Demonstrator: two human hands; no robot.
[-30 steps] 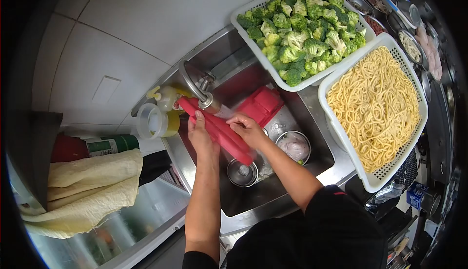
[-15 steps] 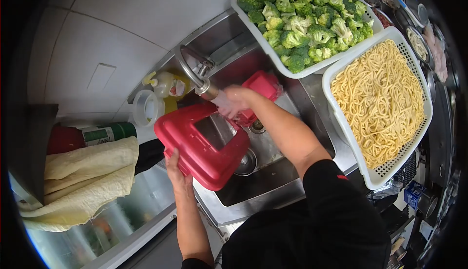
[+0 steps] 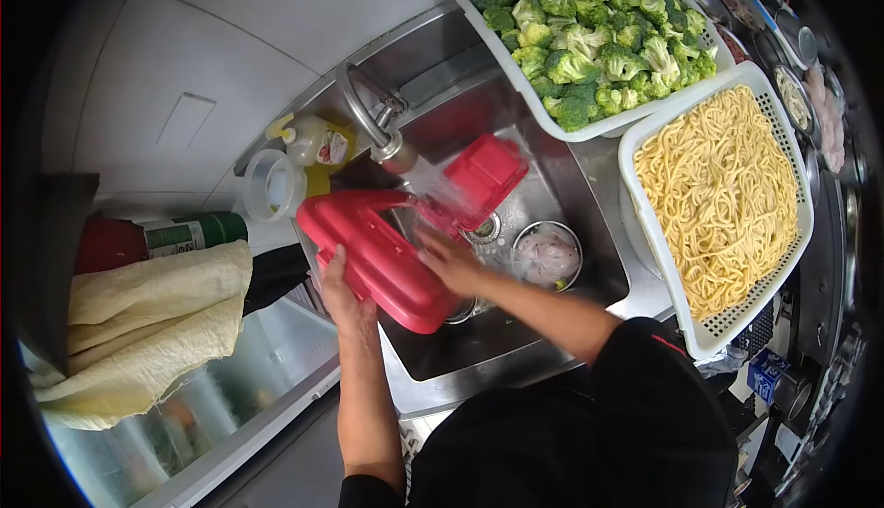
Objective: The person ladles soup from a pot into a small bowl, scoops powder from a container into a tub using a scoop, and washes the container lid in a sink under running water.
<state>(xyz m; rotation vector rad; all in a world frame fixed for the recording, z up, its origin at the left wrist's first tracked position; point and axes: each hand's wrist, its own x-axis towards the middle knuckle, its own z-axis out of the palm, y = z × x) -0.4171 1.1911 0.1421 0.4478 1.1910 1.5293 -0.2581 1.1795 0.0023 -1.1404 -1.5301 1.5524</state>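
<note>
My left hand [image 3: 344, 289] grips the near left edge of a red plastic lid [image 3: 376, 259], tilted over the sink [image 3: 516, 347]. The lid has a wide cut-out, seen edge-on now. My right hand [image 3: 449, 261], a little blurred, is at the lid's right side with its fingers stretched out; whether it touches the lid I cannot tell. Water runs from the faucet [image 3: 394, 151] just above. Inside the sink lie a red plastic container [image 3: 486, 175] and a metal bowl [image 3: 577, 273] with something pale and wet in it. Another round metal piece is partly hidden under the lid.
On the right stand a white basket of broccoli [image 3: 589, 47] and a white basket of noodles [image 3: 718, 204]. Left of the faucet are a pump bottle [image 3: 316, 141] and a clear plastic tub [image 3: 274, 186]. A cream cloth [image 3: 157, 324] hangs at left.
My right hand has moved from under the faucet down toward the lid, uncovering the metal bowl. The lid has tipped, so its cut-out looks narrower.
</note>
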